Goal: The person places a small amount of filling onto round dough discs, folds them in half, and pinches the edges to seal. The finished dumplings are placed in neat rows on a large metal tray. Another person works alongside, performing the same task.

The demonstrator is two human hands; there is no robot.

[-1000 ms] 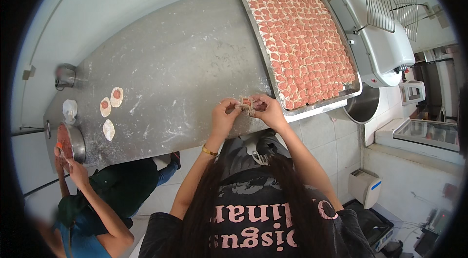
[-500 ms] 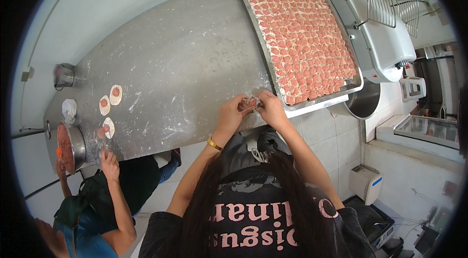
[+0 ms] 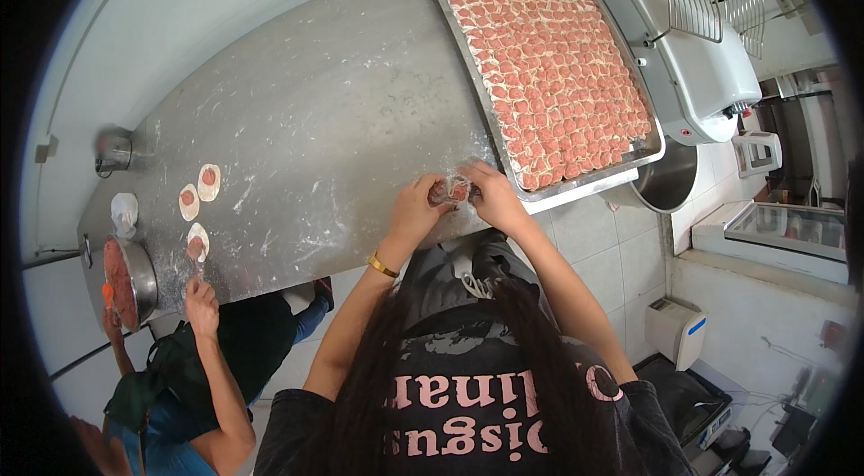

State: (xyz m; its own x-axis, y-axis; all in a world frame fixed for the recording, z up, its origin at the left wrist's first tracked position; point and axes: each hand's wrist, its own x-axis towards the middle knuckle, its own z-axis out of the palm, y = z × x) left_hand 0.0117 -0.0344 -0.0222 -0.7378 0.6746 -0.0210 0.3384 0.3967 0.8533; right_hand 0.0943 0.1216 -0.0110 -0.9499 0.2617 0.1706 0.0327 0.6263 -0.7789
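- Head view: the left hand and right hand meet over the near edge of the floured steel bench, just beside the near corner of the baking tray.
- Both sets of fingers are curled closed around one dumpling, a pale wrapper with pink filling, pinched between them.
- The baking tray is packed with rows of pink-filled dumplings.
- Well to the left of the baking tray, a co-worker's hand reaches toward three filled wrappers beside a bowl of meat filling.
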